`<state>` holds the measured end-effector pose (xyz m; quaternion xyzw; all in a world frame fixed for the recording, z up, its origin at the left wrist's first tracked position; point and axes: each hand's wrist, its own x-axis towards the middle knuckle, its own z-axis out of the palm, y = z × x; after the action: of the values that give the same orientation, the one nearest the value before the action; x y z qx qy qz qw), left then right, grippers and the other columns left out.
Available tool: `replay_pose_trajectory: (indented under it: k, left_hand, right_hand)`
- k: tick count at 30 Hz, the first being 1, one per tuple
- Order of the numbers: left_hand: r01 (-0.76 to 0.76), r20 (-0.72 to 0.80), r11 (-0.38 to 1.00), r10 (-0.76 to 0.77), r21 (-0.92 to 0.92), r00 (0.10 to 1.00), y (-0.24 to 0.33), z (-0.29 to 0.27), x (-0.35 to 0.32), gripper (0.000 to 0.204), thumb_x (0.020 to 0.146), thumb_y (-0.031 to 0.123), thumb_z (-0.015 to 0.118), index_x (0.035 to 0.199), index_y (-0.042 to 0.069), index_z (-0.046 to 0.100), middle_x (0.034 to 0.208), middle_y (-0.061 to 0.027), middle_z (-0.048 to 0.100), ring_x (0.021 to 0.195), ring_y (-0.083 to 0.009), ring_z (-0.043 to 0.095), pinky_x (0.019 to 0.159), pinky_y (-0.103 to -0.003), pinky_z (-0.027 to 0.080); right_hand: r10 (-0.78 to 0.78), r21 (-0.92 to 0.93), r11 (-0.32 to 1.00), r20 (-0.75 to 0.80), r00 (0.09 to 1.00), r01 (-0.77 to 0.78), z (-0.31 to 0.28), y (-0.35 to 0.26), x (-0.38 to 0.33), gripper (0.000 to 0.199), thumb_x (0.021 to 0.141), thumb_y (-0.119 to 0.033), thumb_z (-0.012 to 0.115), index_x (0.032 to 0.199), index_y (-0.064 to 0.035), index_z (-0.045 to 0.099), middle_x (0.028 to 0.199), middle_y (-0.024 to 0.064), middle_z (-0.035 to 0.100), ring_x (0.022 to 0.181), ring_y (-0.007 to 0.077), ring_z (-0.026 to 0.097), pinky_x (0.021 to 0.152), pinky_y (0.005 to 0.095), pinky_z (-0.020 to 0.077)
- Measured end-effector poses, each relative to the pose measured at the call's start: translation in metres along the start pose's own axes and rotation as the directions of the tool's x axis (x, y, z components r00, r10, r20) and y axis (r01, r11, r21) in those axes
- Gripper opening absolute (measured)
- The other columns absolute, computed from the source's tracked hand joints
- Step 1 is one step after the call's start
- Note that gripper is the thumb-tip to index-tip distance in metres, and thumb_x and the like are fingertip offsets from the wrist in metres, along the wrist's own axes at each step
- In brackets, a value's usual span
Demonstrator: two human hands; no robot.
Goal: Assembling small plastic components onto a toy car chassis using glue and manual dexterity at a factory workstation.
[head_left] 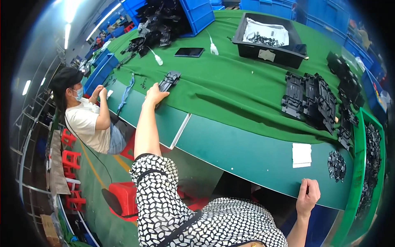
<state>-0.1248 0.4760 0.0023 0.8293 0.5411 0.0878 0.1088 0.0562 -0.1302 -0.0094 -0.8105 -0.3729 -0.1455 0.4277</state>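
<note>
My left hand [154,95] reaches far out to the left, its fingers closed on the near end of a black moulded plastic chassis part [170,80] on the green cloth. Close to the table's front edge at the right is my right hand [308,195], with fingers curled in; anything inside them is hidden. Beyond it lie a small white stack of paper [301,155] and a pile of small black pieces [336,166]. Several more black chassis parts [294,94] stand in a row on the cloth at the right.
A black tray [269,57] with small black parts stands at the back. Nearby are a phone [189,52] and two white bottles [213,48]. A tipped blue crate [198,16] spills black parts. At the right is a green crate [358,164]. A co-worker [88,119] sits left.
</note>
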Motion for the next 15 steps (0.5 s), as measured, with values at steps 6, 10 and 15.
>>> replay_pose_trajectory:
  k: [6, 10, 15]
  left_hand:
    - [-0.517, -0.25, 0.856, 0.506, 0.024, 0.826, 0.082, -0.019, -0.069, 0.08, 0.067, 0.022, 0.075, 0.136, 0.005, 0.037, 0.131, -0.0178, 0.048, 0.124, -0.0312, 0.043, 0.104, -0.047, 0.03]
    - [-0.841, -0.161, 0.54, 0.827, -0.045, 0.539, 0.162, -0.035, -0.164, 0.078, 0.066, 0.006, 0.072, 0.136, 0.003, 0.037, 0.133, -0.016, 0.046, 0.127, -0.0301, 0.039, 0.11, -0.043, 0.024]
    - [-0.953, 0.104, 0.182, 0.982, -0.244, 0.161, 0.22, -0.037, -0.248, 0.086, 0.059, 0.001, 0.073, 0.136, 0.005, 0.036, 0.135, -0.013, 0.044, 0.131, -0.0291, 0.036, 0.111, -0.047, 0.022]
  right_hand:
    - [0.002, -0.031, 1.0, -0.038, 0.999, -0.003, -0.01, 0.003, -0.005, 0.008, 0.084, 0.004, 0.056, 0.076, 0.0018, 0.055, 0.062, 0.0078, 0.046, 0.054, 0.0191, 0.042, 0.049, 0.0301, 0.0325]
    - [-0.022, 0.021, 1.0, -0.083, 0.996, 0.024, -0.008, 0.007, -0.004, 0.007, 0.082, 0.007, 0.056, 0.077, 0.0028, 0.055, 0.063, 0.0078, 0.049, 0.053, 0.0163, 0.044, 0.048, 0.027, 0.0339]
    - [0.344, 0.49, 0.762, 0.248, 0.906, -0.423, -0.017, -0.022, 0.01, 0.015, 0.089, -0.009, 0.055, 0.092, 0.0024, 0.064, 0.075, 0.003, 0.058, 0.066, 0.0091, 0.053, 0.059, 0.022, 0.0427]
